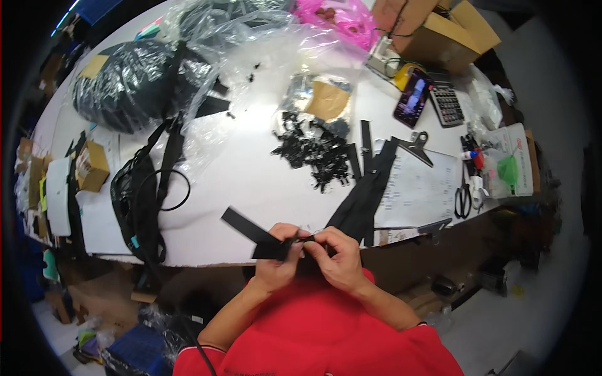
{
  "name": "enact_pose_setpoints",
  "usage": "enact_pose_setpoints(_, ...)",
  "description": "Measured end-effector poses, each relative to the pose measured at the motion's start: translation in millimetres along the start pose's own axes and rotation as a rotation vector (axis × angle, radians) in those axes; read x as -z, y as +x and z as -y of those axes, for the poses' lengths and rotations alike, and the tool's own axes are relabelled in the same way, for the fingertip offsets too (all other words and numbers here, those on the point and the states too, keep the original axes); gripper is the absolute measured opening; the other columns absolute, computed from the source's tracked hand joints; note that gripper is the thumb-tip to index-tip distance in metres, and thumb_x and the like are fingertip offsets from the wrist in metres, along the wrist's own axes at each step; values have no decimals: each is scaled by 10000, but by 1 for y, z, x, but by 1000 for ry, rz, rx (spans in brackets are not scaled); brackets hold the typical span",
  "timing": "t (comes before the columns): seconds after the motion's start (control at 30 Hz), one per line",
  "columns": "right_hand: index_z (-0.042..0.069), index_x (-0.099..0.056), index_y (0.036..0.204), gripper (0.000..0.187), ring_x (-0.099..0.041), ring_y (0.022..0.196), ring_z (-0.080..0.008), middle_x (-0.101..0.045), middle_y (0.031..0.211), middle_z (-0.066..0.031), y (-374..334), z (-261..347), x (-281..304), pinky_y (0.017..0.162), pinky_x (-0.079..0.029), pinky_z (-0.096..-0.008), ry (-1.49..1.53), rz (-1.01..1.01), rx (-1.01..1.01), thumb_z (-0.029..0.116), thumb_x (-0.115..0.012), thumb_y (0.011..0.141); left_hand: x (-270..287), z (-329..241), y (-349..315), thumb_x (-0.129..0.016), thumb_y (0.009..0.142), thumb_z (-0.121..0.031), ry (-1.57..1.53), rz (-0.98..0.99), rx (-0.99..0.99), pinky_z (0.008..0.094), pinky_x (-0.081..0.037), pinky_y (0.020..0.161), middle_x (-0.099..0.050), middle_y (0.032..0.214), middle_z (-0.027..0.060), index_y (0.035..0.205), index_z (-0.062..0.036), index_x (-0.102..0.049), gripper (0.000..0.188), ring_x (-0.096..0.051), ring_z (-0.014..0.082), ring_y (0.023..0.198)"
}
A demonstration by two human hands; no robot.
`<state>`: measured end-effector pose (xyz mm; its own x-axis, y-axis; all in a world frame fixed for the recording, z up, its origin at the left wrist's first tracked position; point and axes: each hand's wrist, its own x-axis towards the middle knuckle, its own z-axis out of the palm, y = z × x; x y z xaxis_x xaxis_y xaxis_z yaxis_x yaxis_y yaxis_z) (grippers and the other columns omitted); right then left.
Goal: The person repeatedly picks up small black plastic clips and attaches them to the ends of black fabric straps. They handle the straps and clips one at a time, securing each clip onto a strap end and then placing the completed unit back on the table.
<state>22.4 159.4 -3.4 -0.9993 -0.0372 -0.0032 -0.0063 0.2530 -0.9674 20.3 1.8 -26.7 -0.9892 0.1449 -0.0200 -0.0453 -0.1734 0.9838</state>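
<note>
Both your hands meet at the table's near edge, at about 6 o'clock in the view. Your left hand [276, 260] pinches a short black strap [249, 230] that runs off toward 10 o'clock, thumb on top. Your right hand [335, 254] is curled with its fingertips [311, 245] pressed onto the same strap, at a small black clip where the two hands touch; the clip is too small to make out. A bundle of black straps [364, 194] lies just past your right hand, at 1 o'clock from it, hanging over the white table [251, 182] edge. A pile of small black buckles [316, 153] sits at 12 o'clock, well apart from the hands. A black bag with a looped cord [141, 194] lies at 9 o'clock. A phone [412, 97], a calculator [446, 100] and scissors [463, 197] are off toward 2 o'clock. A black bundle wrapped in clear plastic [128, 84] sits at 11 o'clock.
</note>
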Motion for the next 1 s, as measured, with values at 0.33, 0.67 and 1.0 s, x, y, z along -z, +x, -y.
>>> enact_pose_setpoints(0.33, 6, -660, 914, 110, -555, 641, -91, -624, 811, -48, 11, 0, 11, 559, -416, -244, -39, -11, 158, 98, -714, 887, 2, 6, 4, -620, 919, 24, 45, -5, -118, 209, -458, 611, -579, 951, 58, 1044, -12, -603, 132, -559, 73, 688)
enact_pose_setpoints(0.67, 24, -678, 874, 176, -541, 629, -72, -613, 757, -33, -5, 2, 14, 556, -430, -251, 31, 285, -164, 159, -786, 838, 4, -12, 15, -615, 984, -124, -234, 5, 418, 198, -275, 439, -466, 645, -57, 996, -64, -559, 83, -389, 19, 491)
enact_pose_setpoints(1.0, -32, -618, 1103, 311, -604, 740, -85, -680, 926, -67, 55, -10, 114, 656, -472, -275, -1023, -276, 279, 116, -736, 856, 11, -8, 23, -487, 1031, -99, -661, 298, 510, 373, -595, 819, -635, 1186, 249, 1369, 60, -380, 389, -705, 267, 952)
